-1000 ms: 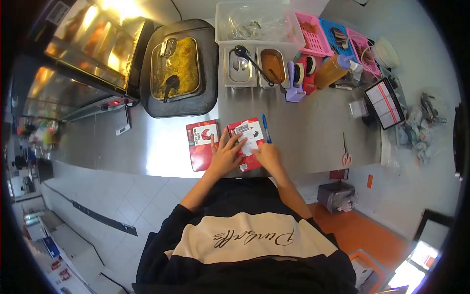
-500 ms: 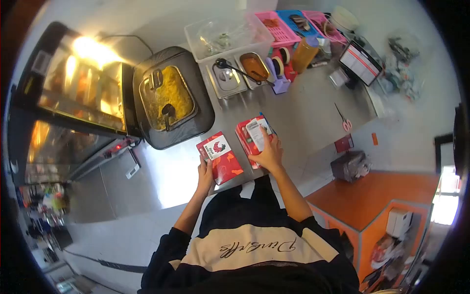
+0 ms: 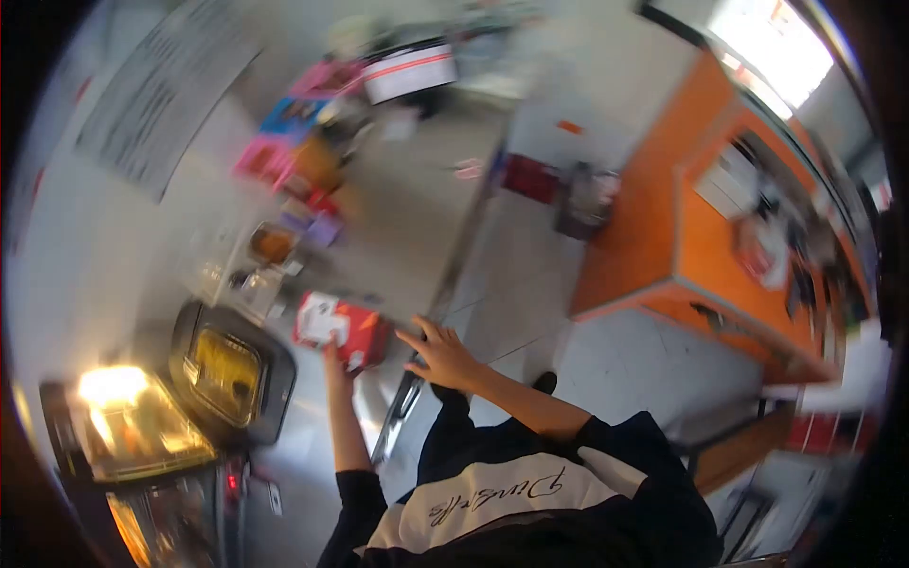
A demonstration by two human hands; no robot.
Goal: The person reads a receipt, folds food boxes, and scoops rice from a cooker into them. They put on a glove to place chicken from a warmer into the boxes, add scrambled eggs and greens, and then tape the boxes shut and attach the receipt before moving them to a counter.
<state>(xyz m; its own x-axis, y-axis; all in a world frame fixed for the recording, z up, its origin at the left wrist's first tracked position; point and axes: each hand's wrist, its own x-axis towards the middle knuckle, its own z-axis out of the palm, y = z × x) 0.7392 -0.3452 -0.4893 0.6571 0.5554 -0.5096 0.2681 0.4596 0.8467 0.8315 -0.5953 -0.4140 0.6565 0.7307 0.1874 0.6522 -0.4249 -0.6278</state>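
A red food carton (image 3: 361,329) with a white printed patch sits on the metal counter, blurred by motion. My left hand (image 3: 337,363) grips its near side, with the fingertips up against the red face. To the right, my right hand (image 3: 443,354) is off the carton, fingers spread and nothing in them, over the counter's front edge. Beyond the carton are a steel pan of orange-brown sauce (image 3: 273,244) and a purple holder (image 3: 323,230). The black-rimmed tray of yellow food (image 3: 227,374) lies left of my left hand.
A lit glass food warmer (image 3: 142,426) stands at the lower left. Pink and blue baskets (image 3: 289,115), a tablet screen (image 3: 410,72) and scissors (image 3: 467,168) are farther along the counter. An orange counter (image 3: 653,218) and a bin (image 3: 585,204) stand across the floor at right.
My view has swung to the right, bringing the orange counter further in. My right hand has let go of the carton it was on and moved away from it; the left stays at a carton.
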